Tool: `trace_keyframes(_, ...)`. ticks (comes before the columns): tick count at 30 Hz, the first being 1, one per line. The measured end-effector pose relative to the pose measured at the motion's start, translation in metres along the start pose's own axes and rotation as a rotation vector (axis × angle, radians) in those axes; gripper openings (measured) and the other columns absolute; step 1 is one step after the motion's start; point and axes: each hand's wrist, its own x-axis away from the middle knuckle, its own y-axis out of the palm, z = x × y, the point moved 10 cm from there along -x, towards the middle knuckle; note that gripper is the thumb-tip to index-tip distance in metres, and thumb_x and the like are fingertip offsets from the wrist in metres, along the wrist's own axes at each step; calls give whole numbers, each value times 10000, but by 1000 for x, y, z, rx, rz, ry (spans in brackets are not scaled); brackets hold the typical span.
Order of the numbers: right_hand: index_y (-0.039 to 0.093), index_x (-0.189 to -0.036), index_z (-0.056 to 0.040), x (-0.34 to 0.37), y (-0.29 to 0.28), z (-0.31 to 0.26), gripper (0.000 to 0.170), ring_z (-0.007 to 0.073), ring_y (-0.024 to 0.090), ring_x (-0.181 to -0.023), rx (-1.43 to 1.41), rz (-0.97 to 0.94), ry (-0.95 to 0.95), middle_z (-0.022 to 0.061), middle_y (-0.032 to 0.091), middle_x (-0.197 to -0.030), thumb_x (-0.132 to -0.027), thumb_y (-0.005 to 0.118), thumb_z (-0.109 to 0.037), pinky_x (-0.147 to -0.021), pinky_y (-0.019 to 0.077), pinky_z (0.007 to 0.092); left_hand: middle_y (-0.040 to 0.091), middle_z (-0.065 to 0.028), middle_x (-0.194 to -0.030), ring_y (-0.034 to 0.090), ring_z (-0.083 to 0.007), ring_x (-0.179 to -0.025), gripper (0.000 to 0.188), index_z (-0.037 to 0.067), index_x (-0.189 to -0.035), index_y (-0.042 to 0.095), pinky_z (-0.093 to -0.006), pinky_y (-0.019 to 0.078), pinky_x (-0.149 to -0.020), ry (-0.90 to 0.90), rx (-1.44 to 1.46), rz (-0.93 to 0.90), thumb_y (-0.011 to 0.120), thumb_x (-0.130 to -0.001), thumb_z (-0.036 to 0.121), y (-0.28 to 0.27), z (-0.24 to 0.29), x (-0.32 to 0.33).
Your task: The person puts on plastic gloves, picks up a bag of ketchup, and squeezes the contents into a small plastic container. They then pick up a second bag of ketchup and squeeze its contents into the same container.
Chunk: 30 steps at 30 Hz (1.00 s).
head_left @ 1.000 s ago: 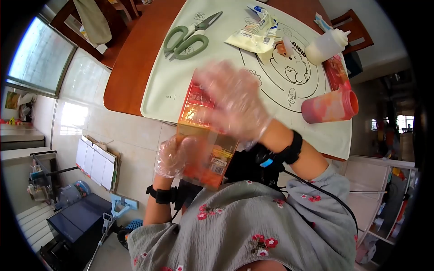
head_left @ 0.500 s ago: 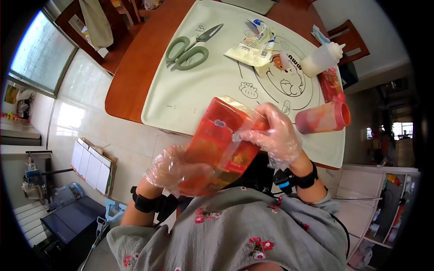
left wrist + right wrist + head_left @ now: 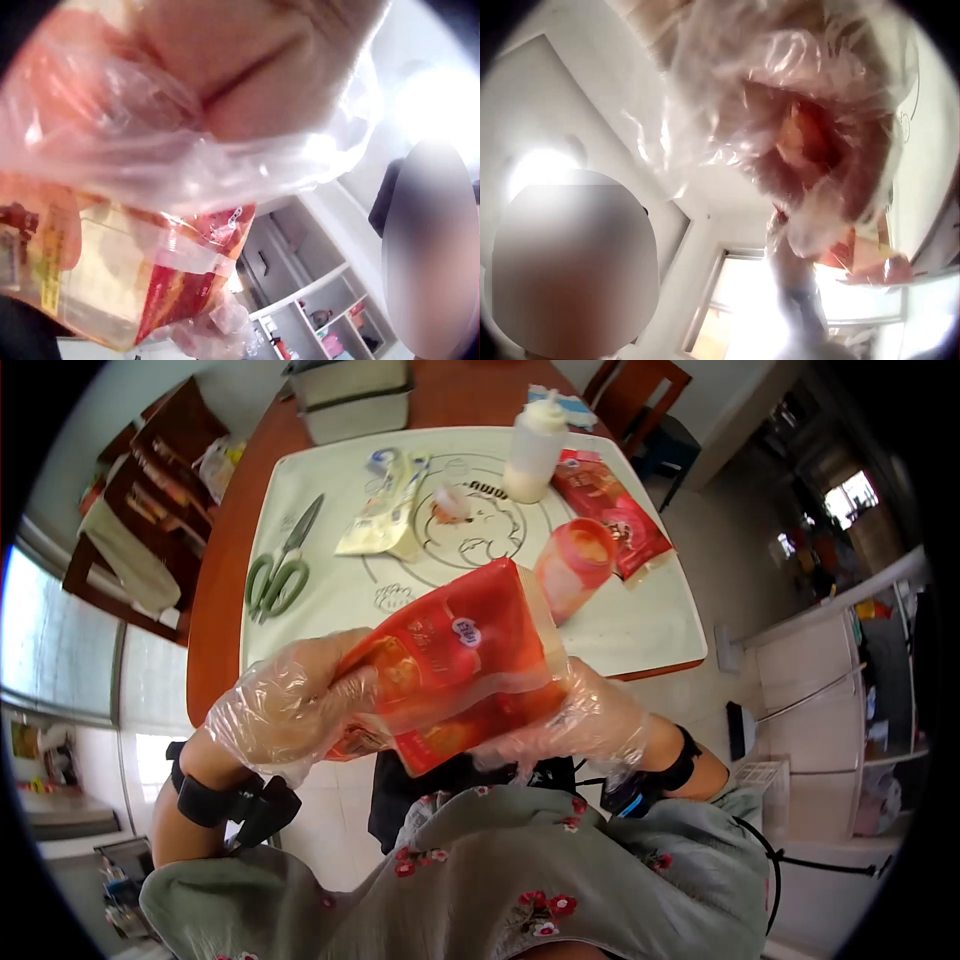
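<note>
A red printed pouch (image 3: 450, 650) is held above the mat's near edge, its front tilted up in the head view. The left hand (image 3: 290, 705), in a clear plastic glove, grips its left end. At the pouch's right end, the gloved right hand (image 3: 580, 725) holds the edge, its fingertips partly behind the pouch. The left wrist view shows the pouch's underside (image 3: 112, 277) with a pale panel below the left hand (image 3: 195, 97). In the right wrist view the right hand (image 3: 802, 112) has its fingers curled round a red part of the pouch (image 3: 810, 139).
On the pale mat (image 3: 330, 620) lie green-handled scissors (image 3: 284, 570), a cream packet (image 3: 388, 510) and another red pouch (image 3: 610, 510). A white squeeze bottle (image 3: 535, 450) and an open pink-stained container (image 3: 575, 568) are also there. Metal tins (image 3: 355, 405) are at the back.
The pouch has turned from steeply slanted to nearly level and its printed front faces up. The right hand has moved to its right end. The head view has shifted, bringing the tins into view.
</note>
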Motion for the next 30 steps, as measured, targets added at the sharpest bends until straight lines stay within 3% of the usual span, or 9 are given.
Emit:
trace_keyframes(4,493,-1258,31,6,-7,-4,400,199,668,-857,-161,31,-61,143,641,-1012,-884,608,-49,-600,583,255,616,-97,-828,594,-138,-736,256,-24,-1153,521,-277,480,-670,144,-359,113,404,-964,104,2,48,-11)
trace_keyframes(5,491,-1259,32,8,-5,-7,397,203,669,-848,-198,28,-83,145,637,-1017,-888,603,-51,-605,585,259,625,-109,-856,592,-142,-756,307,-9,-1186,517,-292,477,-693,24,-219,123,501,-941,176,0,43,-14)
trace_keyframes(8,492,-1242,44,10,-4,-16,371,207,660,-867,-332,-12,-156,151,633,-1020,-901,588,-64,-641,594,284,635,-111,-931,593,-149,-830,467,-7,-1222,504,-302,475,-764,-44,-287,74,655,-860,245,13,78,-22)
trace_keyframes(9,493,-1236,48,9,-3,-16,365,207,657,-879,-346,-5,-174,153,632,-1022,-903,587,-67,-652,594,291,623,-76,-1007,562,-135,-891,667,-33,-1195,519,-291,461,-818,11,-119,4,815,-698,299,16,77,-30)
trace_keyframes(13,497,-1212,61,5,-5,-10,394,157,633,-919,-481,13,-248,118,641,-1022,-867,642,-62,-767,550,260,636,-75,-1032,582,-147,-914,798,-30,-1197,518,-290,459,-850,-64,-101,-87,900,-564,272,14,83,-50)
trace_keyframes(18,511,-1194,63,-13,-11,-13,404,129,631,-887,-550,34,-425,94,651,-985,-843,674,-55,-781,533,243,649,-82,-1011,594,-156,-910,802,-37,-1162,537,-297,469,-836,-116,-408,-107,918,-516,249,8,100,-65)
trace_keyframes(25,512,-1214,17,-26,-11,-22,360,191,655,-897,-757,0,-428,92,631,-1061,-890,621,-98,-754,576,301,658,-114,-938,620,-189,-848,795,-40,-1108,575,-316,501,-780,-154,-667,-23,932,-482,294,-8,118,-81)
trace_keyframes(30,492,-1233,17,-33,-4,-23,350,222,649,-940,-957,-114,-436,116,611,-1112,-926,572,-131,-796,578,327,663,-133,-933,639,-202,-824,727,-47,-1101,573,-320,521,-738,-159,-734,-76,898,-556,308,-16,115,-93)
